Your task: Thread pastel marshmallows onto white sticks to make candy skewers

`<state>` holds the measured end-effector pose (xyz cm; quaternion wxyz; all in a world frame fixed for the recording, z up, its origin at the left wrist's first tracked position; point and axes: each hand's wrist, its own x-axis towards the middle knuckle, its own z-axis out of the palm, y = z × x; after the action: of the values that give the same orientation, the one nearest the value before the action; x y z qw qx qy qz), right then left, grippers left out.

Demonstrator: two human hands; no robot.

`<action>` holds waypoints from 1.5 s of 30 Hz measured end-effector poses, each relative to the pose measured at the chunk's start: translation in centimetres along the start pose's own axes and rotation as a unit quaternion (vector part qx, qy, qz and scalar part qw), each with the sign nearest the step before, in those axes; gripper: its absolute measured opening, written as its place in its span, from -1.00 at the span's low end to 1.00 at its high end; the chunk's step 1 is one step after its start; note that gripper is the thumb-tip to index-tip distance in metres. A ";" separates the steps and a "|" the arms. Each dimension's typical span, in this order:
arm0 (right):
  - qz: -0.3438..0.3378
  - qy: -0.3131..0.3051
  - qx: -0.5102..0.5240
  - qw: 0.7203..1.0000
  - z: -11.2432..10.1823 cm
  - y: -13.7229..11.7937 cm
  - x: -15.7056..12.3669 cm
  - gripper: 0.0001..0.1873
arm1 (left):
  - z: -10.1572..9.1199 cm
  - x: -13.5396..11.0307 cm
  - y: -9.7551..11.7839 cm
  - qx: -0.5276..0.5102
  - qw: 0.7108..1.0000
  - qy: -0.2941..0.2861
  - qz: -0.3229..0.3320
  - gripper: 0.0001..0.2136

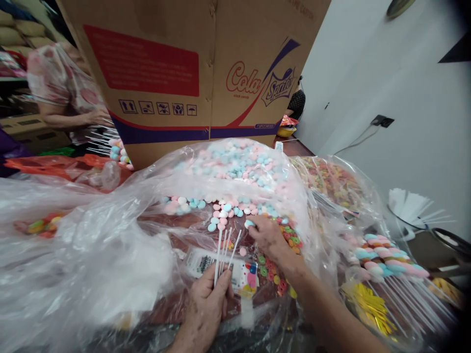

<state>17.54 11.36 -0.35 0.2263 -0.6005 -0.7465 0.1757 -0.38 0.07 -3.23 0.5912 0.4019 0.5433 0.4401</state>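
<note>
While the left hand (210,294) grips a small fan of white sticks (218,252) over the printed packet (238,273), the right hand (267,238) pinches a pale blue candy (249,223) just beyond the packet's right end. Pink, blue and white candies (223,214) lie on the surface (198,228) beyond the packet, with ring-shaped candies (270,268) to its right. Well to the packet's right lie candy skewers (392,255) and gold strips (371,306); well behind it stands a cardboard carton (165,113).

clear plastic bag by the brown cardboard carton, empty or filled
Filled, at least partly: through the clear plastic bag, many round pink, pale-blue and white candies show heaped.
</note>
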 end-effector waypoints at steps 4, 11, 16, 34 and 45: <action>0.117 -0.017 0.374 0.920 -1.6 -0.5 -0.6 -0.69 | 0.1 0.2 -0.5 0.028 0.999 -0.009 0.022 -0.66; 0.168 -0.055 0.534 0.826 -2.7 -2.1 -1.1 -0.68 | 0.2 0.3 -0.9 0.034 0.999 -0.018 0.015 -0.67; 0.168 -0.072 0.525 0.831 -2.4 -1.9 -1.2 -0.66 | 0.2 0.3 -0.5 0.071 0.996 0.009 0.048 -0.69; 0.098 -0.101 0.415 0.899 -2.6 -1.5 -1.6 -0.61 | 0.2 0.3 -0.6 0.066 0.997 -0.006 0.033 -0.69; 0.035 -0.155 0.313 0.936 -2.4 -1.6 -3.4 -0.59 | 0.1 0.0 0.2 0.108 0.993 0.002 0.050 -0.67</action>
<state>18.21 7.64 2.10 0.2778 -0.4900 -0.6583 0.4993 -0.30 0.13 -3.07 0.5208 0.4888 0.5682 0.4086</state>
